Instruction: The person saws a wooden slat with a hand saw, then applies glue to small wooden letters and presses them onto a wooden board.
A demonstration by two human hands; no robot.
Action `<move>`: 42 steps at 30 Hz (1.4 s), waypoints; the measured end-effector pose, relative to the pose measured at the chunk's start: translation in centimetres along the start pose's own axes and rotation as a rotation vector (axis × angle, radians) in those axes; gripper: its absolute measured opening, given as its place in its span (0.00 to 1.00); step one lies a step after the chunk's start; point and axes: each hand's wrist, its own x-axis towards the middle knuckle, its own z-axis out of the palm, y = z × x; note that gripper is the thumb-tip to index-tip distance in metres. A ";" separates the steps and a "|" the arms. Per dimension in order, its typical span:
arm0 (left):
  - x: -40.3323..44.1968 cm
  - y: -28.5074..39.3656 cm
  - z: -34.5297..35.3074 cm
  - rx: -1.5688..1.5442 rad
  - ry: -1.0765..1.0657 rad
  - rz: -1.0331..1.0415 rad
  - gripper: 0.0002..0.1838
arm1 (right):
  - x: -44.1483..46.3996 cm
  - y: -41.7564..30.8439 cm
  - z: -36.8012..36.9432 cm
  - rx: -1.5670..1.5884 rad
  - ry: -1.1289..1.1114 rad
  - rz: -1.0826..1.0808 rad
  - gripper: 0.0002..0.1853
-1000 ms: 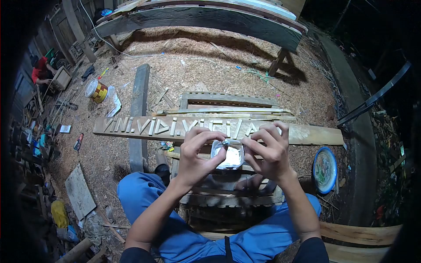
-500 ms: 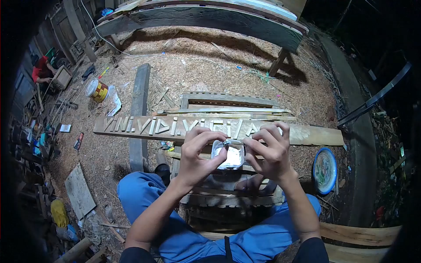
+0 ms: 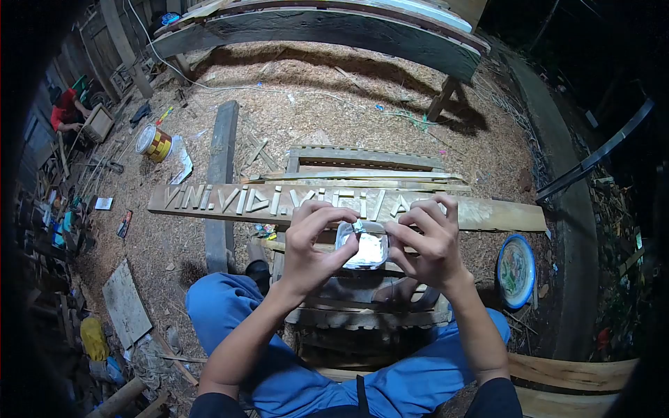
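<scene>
My left hand pinches a small shiny piece between thumb and forefinger, above the left part of a clear tub with white stuff inside. My right hand is closed at the tub's right side, its thumb and forefinger together; what they hold is too small to make out. Just beyond the hands lies a long wooden board, with raised pale letters reading "VINI.VIDI.VICI/A". My right fingers cover the board beyond the last letter.
A blue-rimmed round tray lies at the right. Farther off are a yellow-and-red bucket and a long workbench. At the far left a person in a red shirt handles a wooden box. Thin wood strips lie behind the board.
The small shiny piece in my left fingertips has turned and shows a brighter face. Both hands have otherwise stayed almost in place over the tub.
</scene>
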 end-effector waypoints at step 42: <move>0.1 0.5 0.1 0.053 0.103 0.027 0.15 | -0.1 0.1 -0.1 -0.004 -0.003 -0.004 0.15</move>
